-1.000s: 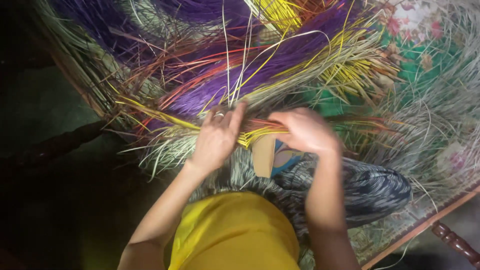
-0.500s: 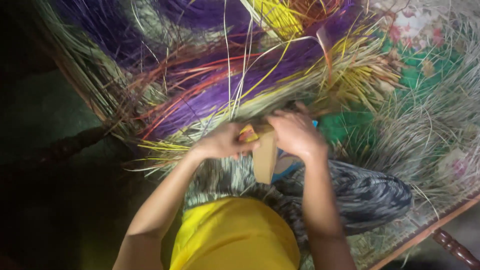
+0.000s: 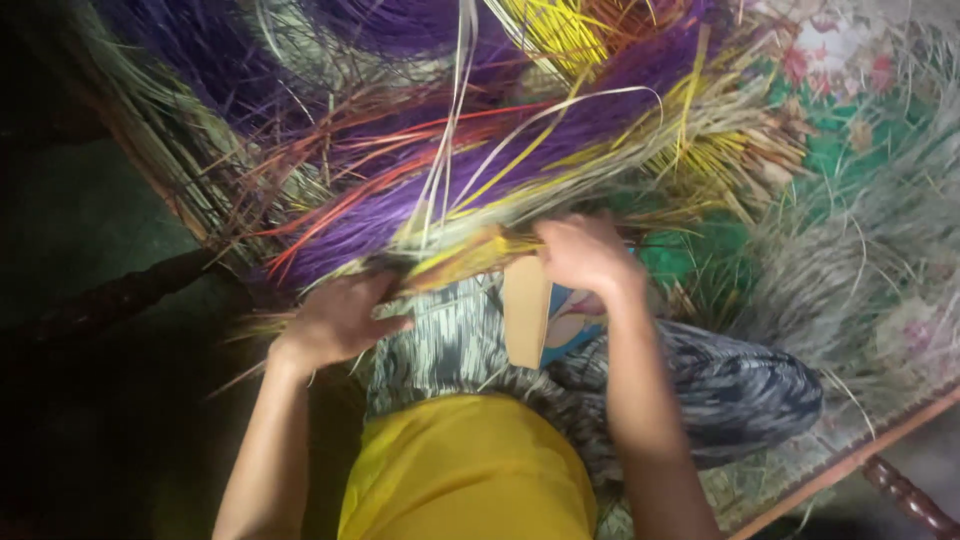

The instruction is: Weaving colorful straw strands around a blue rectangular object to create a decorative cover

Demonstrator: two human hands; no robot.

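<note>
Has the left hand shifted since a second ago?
Yes. The left hand has slid left and down along the straw bundle, away from the tan card.

top: a plain yellow garment [image 3: 468, 470] is worn, sleeves not seen
arms: left bare below the yellow garment
legs: trousers [image 3: 720, 385] in a black-and-white streaked pattern are worn beside the yellow garment
</note>
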